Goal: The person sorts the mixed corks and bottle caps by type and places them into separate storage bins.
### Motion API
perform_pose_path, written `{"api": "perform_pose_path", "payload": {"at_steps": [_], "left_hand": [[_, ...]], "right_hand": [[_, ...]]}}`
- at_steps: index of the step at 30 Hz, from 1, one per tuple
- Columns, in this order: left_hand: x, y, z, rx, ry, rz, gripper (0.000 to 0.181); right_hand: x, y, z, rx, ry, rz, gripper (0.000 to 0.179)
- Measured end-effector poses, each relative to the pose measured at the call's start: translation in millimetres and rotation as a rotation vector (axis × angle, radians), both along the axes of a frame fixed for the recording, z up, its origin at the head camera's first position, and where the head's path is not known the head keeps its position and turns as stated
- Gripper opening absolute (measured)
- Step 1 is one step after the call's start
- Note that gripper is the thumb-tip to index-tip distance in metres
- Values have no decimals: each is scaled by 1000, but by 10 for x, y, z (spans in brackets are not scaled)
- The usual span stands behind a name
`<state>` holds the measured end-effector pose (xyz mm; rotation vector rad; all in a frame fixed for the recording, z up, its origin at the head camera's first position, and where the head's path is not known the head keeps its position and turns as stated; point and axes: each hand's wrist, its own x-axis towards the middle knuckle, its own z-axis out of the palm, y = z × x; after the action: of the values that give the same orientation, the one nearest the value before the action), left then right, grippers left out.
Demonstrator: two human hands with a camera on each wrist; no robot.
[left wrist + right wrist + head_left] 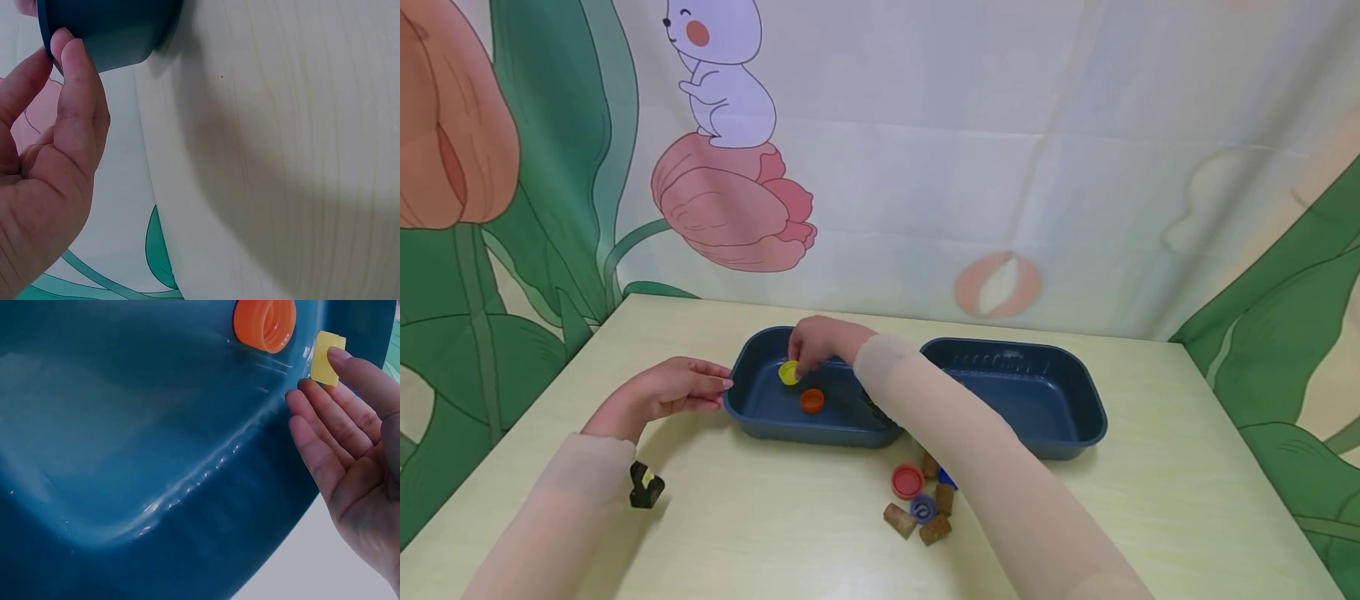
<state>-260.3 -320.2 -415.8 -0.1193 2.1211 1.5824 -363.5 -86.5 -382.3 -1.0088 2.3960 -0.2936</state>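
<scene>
My right hand [826, 340] reaches into the left blue tray [820, 436] and pinches a yellow bottle cap [787, 372] between thumb and fingers. In the right wrist view the yellow cap [322, 359] is seen on its side at the fingertips. An orange bottle cap [812, 402] lies on the tray floor, nearer the front. At the tray's left end, my left hand [676, 387] pinches the rim. The left wrist view shows the left hand's [69, 137] thumb and fingers on either side of the tray's edge [112, 40].
A second blue tray [1033, 408] stands to the right, partly behind my right sleeve [970, 433]. In front of the trays lie a red cap [907, 481], a purple cap [923, 508] and several corks [900, 520]. A patterned curtain [887, 208] hangs behind the table.
</scene>
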Motion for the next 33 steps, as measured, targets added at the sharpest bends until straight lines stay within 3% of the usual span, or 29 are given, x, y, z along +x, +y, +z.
{"api": "perform_pose_path", "payload": {"at_steps": [7,19,33], "left_hand": [[-4,-3,-8,5,7,-3,48],[9,3,6,8,-6,9,45],[20,-7,-7,15,9,4,49]], "right_hand": [[-5,-9,-44,42,33,4,24],[-9,-32,-65,93,-1,6,26],[47,-72,-117,111,67,10,22]]}}
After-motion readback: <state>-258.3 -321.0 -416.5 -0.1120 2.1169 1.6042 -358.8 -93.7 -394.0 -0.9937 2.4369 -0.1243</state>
